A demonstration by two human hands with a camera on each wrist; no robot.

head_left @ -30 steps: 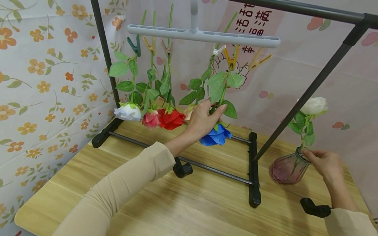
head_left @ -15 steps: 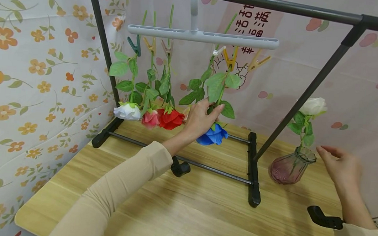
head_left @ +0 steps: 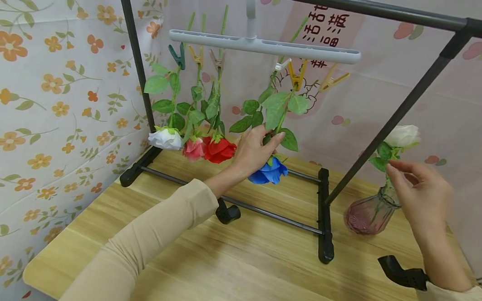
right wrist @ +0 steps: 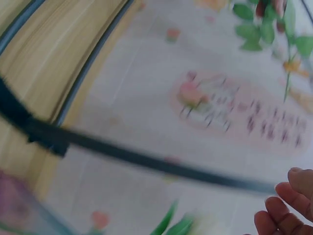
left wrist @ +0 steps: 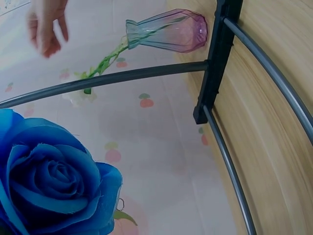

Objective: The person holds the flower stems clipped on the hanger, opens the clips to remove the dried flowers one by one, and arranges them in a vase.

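Beneath the hanger [head_left: 267,46], my left grip [head_left: 252,150] clasps the blue rose [head_left: 269,171], head-down on its yellow clip [head_left: 296,78]; a hard tug could unseat it. My right grip [head_left: 423,194], loose and empty, might knock the nearby glass vase [head_left: 364,216].

Head view down-forward; wrist views nearer, sideways; all share vase [head_left: 366,216]

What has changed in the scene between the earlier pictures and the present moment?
The right hand has let go of the vase and risen, holding nothing. The left hand has drawn the blue rose slightly leftward, still holding it. The vase stayed in place with the white rose in it; the other hanging roses look unchanged.
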